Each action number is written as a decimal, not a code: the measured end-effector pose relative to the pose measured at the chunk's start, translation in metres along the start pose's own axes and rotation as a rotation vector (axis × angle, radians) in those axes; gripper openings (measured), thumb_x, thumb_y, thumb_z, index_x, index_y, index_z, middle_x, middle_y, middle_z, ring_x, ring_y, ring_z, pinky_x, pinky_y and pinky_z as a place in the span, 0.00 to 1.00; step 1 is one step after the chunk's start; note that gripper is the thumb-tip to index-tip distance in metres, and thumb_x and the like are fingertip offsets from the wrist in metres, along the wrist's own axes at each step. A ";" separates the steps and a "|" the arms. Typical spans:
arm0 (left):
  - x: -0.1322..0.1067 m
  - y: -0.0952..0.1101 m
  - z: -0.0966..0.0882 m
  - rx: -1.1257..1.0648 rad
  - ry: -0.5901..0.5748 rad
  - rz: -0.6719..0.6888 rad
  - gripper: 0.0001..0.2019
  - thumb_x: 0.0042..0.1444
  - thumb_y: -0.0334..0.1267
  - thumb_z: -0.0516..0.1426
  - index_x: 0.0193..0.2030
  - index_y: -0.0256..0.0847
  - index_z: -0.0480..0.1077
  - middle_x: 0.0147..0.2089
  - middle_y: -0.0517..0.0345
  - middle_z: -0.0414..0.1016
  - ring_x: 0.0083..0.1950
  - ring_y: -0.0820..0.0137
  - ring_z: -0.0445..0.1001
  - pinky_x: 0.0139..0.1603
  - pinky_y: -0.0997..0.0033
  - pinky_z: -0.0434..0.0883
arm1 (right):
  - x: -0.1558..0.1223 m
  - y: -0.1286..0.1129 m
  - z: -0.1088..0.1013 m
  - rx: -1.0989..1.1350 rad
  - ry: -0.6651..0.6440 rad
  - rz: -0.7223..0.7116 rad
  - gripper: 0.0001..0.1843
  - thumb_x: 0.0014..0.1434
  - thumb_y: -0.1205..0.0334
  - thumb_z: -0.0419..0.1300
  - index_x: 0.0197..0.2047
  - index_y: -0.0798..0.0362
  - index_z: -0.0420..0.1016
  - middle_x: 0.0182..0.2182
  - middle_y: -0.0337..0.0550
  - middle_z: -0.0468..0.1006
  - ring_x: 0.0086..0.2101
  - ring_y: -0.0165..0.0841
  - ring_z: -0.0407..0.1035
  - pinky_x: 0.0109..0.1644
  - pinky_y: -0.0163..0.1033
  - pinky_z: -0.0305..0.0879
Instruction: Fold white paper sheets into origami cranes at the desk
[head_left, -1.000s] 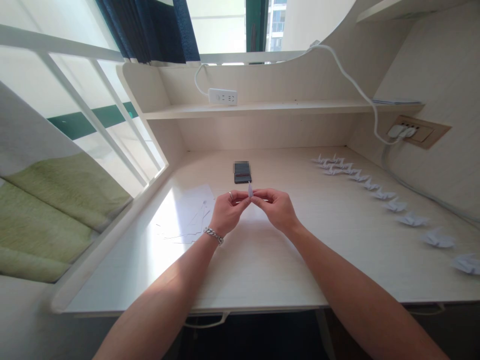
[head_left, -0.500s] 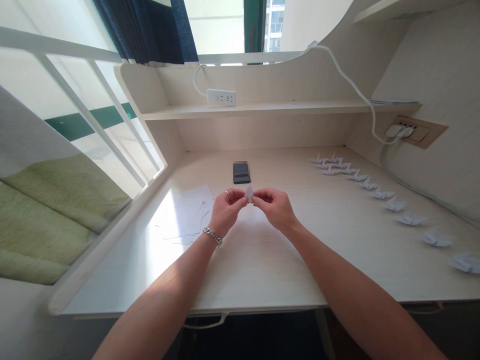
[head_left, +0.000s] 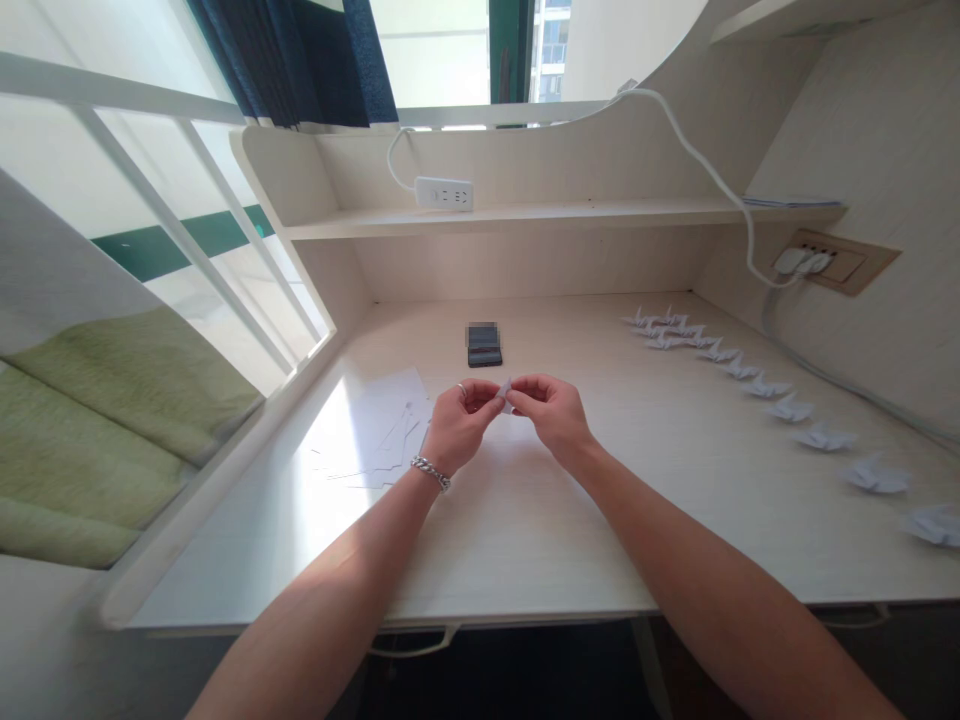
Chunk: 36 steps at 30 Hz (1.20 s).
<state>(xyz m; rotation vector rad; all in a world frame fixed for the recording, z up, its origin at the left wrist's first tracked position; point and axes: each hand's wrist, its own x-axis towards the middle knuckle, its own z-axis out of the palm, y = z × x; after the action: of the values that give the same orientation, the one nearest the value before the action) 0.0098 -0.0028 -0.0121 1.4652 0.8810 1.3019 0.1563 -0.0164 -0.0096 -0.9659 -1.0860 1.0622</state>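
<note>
Between my two hands, above the middle of the desk, is a small piece of folded white paper (head_left: 506,396). My left hand (head_left: 463,418) pinches its left side between thumb and fingers; a ring and a chain bracelet (head_left: 430,473) are on that hand and wrist. My right hand (head_left: 548,408) grips the paper's right side with thumb and forefinger. Fingertips cover part of the folds. Left of my left hand lie loose white paper sheets (head_left: 375,430). Along the right side of the desk runs a row of several folded paper cranes (head_left: 789,408).
A dark phone (head_left: 484,345) lies on the desk (head_left: 525,540) just beyond my hands. A shelf (head_left: 540,214) above the back holds a white power strip (head_left: 444,194). A white cord (head_left: 697,160) reaches a wall socket (head_left: 840,262) at the right.
The folded paper has tilted and turned between my fingers, so its upright point leans right. My left hand has shifted slightly right, its thumb nearer my right hand.
</note>
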 end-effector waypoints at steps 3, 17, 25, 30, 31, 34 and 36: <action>0.000 0.001 0.001 -0.018 -0.015 -0.001 0.14 0.48 0.40 0.67 0.39 0.35 0.74 0.35 0.51 0.80 0.37 0.67 0.79 0.43 0.64 0.74 | 0.001 0.002 0.000 0.034 0.006 0.004 0.12 0.44 0.58 0.70 0.32 0.55 0.78 0.27 0.42 0.80 0.30 0.34 0.74 0.38 0.42 0.72; -0.002 0.004 0.002 0.034 -0.035 -0.004 0.14 0.48 0.38 0.67 0.40 0.35 0.72 0.32 0.53 0.77 0.34 0.69 0.77 0.41 0.66 0.74 | 0.001 0.000 -0.002 0.040 0.014 -0.005 0.22 0.40 0.56 0.72 0.38 0.54 0.72 0.29 0.41 0.78 0.31 0.33 0.73 0.38 0.41 0.71; -0.003 0.006 0.005 -0.017 -0.055 -0.045 0.14 0.46 0.35 0.67 0.39 0.35 0.71 0.31 0.55 0.77 0.33 0.70 0.77 0.39 0.67 0.74 | 0.003 0.000 -0.004 0.022 0.038 -0.025 0.19 0.40 0.57 0.72 0.34 0.53 0.71 0.26 0.39 0.76 0.29 0.33 0.72 0.34 0.40 0.70; -0.003 0.005 0.003 -0.007 -0.154 -0.128 0.17 0.47 0.36 0.67 0.43 0.34 0.70 0.29 0.53 0.78 0.32 0.69 0.77 0.37 0.66 0.73 | 0.003 0.000 -0.006 -0.045 0.003 -0.049 0.18 0.44 0.58 0.70 0.37 0.54 0.72 0.26 0.39 0.77 0.27 0.32 0.71 0.34 0.40 0.69; -0.002 0.005 0.002 -0.005 -0.153 -0.130 0.17 0.47 0.36 0.67 0.43 0.34 0.70 0.30 0.53 0.78 0.33 0.68 0.78 0.38 0.65 0.73 | 0.003 0.000 -0.006 -0.044 -0.010 -0.038 0.19 0.45 0.57 0.70 0.38 0.54 0.72 0.26 0.39 0.77 0.27 0.32 0.72 0.34 0.40 0.69; -0.001 0.004 0.000 -0.025 -0.059 -0.103 0.17 0.46 0.37 0.68 0.42 0.34 0.72 0.31 0.54 0.78 0.34 0.69 0.77 0.40 0.65 0.73 | 0.002 0.001 -0.006 -0.041 -0.076 0.029 0.21 0.48 0.53 0.68 0.42 0.54 0.72 0.28 0.41 0.79 0.29 0.33 0.73 0.36 0.42 0.71; 0.000 0.005 -0.001 -0.060 0.026 -0.095 0.18 0.43 0.36 0.69 0.40 0.35 0.72 0.32 0.56 0.77 0.34 0.70 0.76 0.39 0.67 0.73 | 0.002 0.002 -0.006 -0.062 -0.139 0.039 0.21 0.47 0.54 0.69 0.42 0.54 0.72 0.29 0.42 0.79 0.31 0.34 0.74 0.38 0.43 0.71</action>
<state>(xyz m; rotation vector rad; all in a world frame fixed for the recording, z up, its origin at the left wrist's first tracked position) 0.0089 -0.0043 -0.0071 1.3470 0.9101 1.2686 0.1620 -0.0150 -0.0123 -0.9775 -1.2238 1.1468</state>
